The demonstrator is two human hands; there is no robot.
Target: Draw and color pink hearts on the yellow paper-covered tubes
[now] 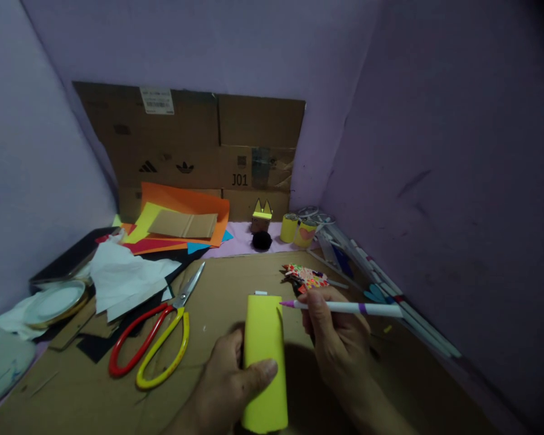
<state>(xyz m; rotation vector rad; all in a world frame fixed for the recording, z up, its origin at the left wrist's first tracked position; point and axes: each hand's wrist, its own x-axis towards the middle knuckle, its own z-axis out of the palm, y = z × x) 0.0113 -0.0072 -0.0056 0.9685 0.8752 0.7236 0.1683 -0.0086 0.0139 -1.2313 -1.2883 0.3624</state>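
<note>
My left hand (231,374) grips a long, flattened piece covered in yellow paper (263,332), with its thumb lying across the front. A small white tab (260,293) sticks out behind the top end. In my right hand (338,347) is a white felt-tip pen (376,309) with a purple tip, pinched between thumb and fingers. Its tip is at the upper right edge of the yellow piece; I cannot tell whether they touch. Just behind the right hand lies a pouch with a colourful pattern (306,275), with dark pencil-like ends showing.
Scissors with red and yellow handles (179,304) lie to the left on a cardboard sheet (222,278). Behind are white paper (122,275), orange paper (213,208), a small eared box (260,223) and yellow rolls (289,228). Clear tubes (381,278) run along the right wall.
</note>
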